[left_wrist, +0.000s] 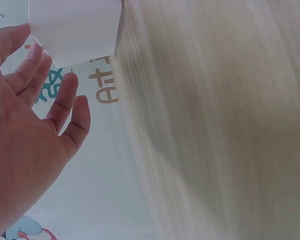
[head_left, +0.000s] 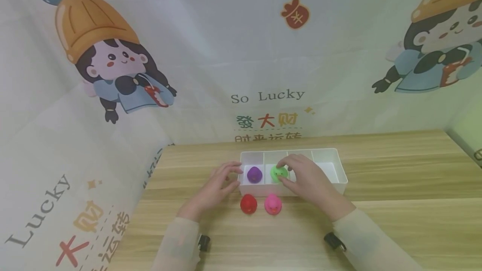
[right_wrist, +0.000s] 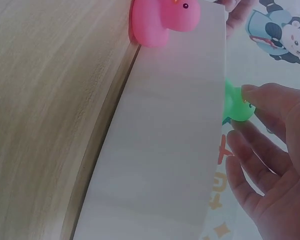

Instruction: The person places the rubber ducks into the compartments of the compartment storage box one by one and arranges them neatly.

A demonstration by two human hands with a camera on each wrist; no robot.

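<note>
A white box (head_left: 293, 190) with a row of compartments stands on the table. In its leftmost compartment sits a purple rubber duck (head_left: 254, 175). My right hand (head_left: 306, 179) pinches a green rubber duck (head_left: 279, 174) by the head between thumb and fingers, at the second compartment from the left. The right wrist view shows this green duck (right_wrist: 238, 106) partly behind the box's front wall (right_wrist: 165, 135). My left hand (head_left: 214, 187) is at the box's left end, its fingers loosely bent; in the left wrist view a fingertip reaches the box corner (left_wrist: 77, 30).
In front of the box, a red rubber duck (head_left: 249, 204) and a pink rubber duck (head_left: 273, 204) stand side by side on the wooden table (head_left: 395, 221). A printed cloth (head_left: 203, 53) hangs behind the table and along its left side.
</note>
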